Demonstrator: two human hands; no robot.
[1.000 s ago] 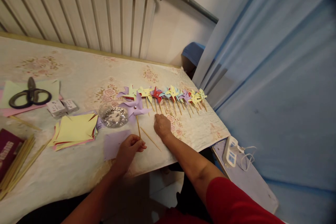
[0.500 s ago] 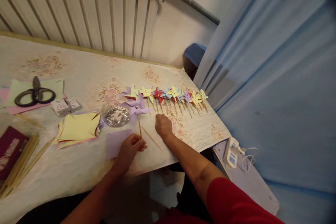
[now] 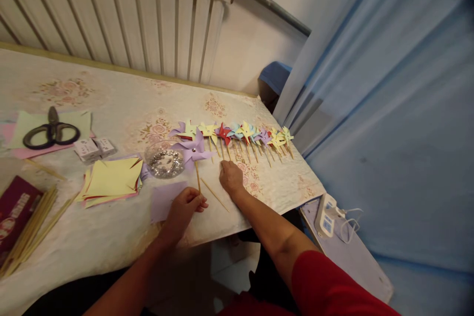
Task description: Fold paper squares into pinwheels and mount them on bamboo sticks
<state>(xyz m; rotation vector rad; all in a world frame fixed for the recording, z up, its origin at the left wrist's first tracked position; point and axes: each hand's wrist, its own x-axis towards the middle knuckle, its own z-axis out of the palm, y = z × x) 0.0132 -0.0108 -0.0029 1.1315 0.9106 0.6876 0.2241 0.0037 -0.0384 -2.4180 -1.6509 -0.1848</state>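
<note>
Hands [image 3: 185, 210] unmoved on pinwheel [image 3: 193, 149]

Warm dim light, soft focus, warped edges

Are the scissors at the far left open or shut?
Shut. The scissors lie flat on the pale green paper, blades together in one dark point, the two handle loops side by side and touching.

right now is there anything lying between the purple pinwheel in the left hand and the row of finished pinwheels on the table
Nothing visible blocks it. The left hand holds the purple pinwheel by its stick, its head almost touching the row of pinwheels. The right hand rests just right of the stick, with a loose skewer lying between.
</note>
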